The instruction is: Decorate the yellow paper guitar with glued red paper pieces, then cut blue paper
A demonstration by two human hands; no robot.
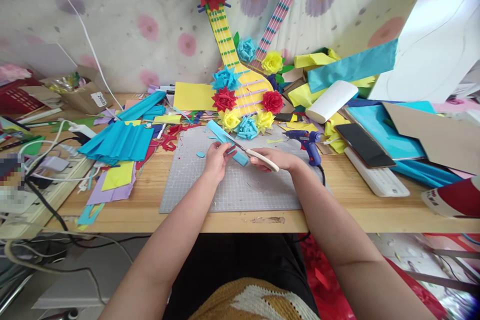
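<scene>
My left hand (pixel 218 160) grips a strip of blue crepe paper (pixel 215 131) between thumb and fingers above the cutting mat. My right hand (pixel 270 157) is closed on a pair of scissors (pixel 264 159) with cream handles. Their blades point up and left and lie across the blue strip, close to my left fingers. A small blue cut piece (pixel 200 154) rests on the grey cutting mat (pixel 191 185) left of my hand. Just beyond stands a yellow paper guitar (pixel 251 92) with red, blue and yellow paper flowers at its base.
A blue glue gun (pixel 305 141) lies at the mat's right edge, its cord running down. Folded blue crepe paper (pixel 120 141) and scraps cover the left side. A phone (pixel 364 145) and a red-and-white cup (pixel 455 197) are on the right. A power strip (pixel 32 205) with cables sits at far left.
</scene>
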